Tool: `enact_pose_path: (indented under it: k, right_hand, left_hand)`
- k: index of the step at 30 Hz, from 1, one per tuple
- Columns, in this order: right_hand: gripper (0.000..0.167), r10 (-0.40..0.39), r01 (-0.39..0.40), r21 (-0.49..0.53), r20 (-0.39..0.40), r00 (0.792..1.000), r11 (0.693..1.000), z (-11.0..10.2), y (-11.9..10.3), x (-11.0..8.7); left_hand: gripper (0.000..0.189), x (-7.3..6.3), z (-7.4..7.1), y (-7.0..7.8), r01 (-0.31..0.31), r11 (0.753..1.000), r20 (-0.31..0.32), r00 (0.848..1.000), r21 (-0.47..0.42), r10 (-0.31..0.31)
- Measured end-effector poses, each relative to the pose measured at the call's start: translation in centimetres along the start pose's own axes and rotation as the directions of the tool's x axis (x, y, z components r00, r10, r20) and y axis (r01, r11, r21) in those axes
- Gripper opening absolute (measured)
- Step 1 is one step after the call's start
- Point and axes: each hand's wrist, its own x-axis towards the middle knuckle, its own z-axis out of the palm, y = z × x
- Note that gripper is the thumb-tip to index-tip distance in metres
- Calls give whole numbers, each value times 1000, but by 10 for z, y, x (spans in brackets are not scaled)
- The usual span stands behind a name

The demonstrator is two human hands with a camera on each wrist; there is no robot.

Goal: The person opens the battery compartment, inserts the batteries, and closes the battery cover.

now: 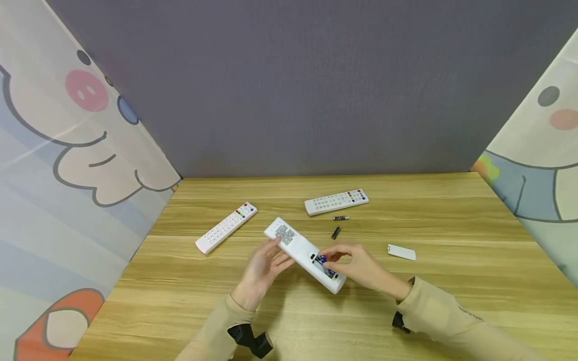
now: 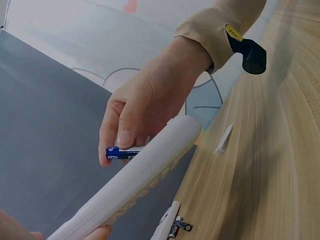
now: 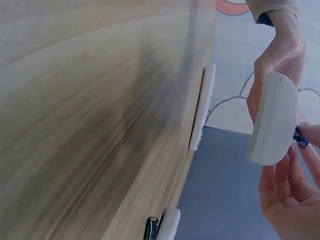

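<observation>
"What are you pinching?"

"A blue battery (image 2: pixel 117 153), between the thumb and fingers of my right hand (image 2: pixel 145 102). One end pokes out past my fingers; the other is hidden behind the white remote (image 2: pixel 135 172)."

"How does that remote sit?"

"Tilted, its raised buttons towards the wooden table (image 2: pixel 280 150). My left hand (image 2: pixel 14 228) holds its far end, showing only partly at the bottom corner."

"Anything beyond?"

"A thin white piece (image 2: pixel 225 140) on the wood and, lower down, a second remote (image 2: pixel 165 222) with dark batteries (image 2: pixel 174 229) just beside it."

"And on your arm?"

"A beige sleeve (image 2: pixel 212 30), with a black device (image 2: pixel 252 56) at the cuff."
</observation>
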Motion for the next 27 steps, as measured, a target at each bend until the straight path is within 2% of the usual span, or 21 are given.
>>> enact_pose_path:
  k: [6, 12, 16, 23, 27]
  right_hand:
    - [21, -51, 51, -21, -20, 998, 998, 2, 0, 0]
    - [23, -165, 161, -142, -17, 986, 977, 3, 3, -3]
    - [36, -186, 189, -215, 34, 982, 958, 2, 3, -7]
    - [66, -158, 188, -199, 157, 975, 962, 1, 3, -13]
    - [78, -145, 189, -200, 214, 966, 961, 1, 4, -15]
  left_hand:
    - [36, 0, 0, 0, 1, 1000, 11, 1000, 3, -1]
    - [36, 1, 0, 0, 4, 1000, -3, 1000, 9, -4]
    - [34, 1, 0, 0, 4, 1000, -7, 1000, 2, -4]
    - [35, 0, 0, 1, 6, 1000, -5, 1000, -2, -6]
    - [36, -1, -1, 1, 7, 1000, 0, 1000, -7, -7]
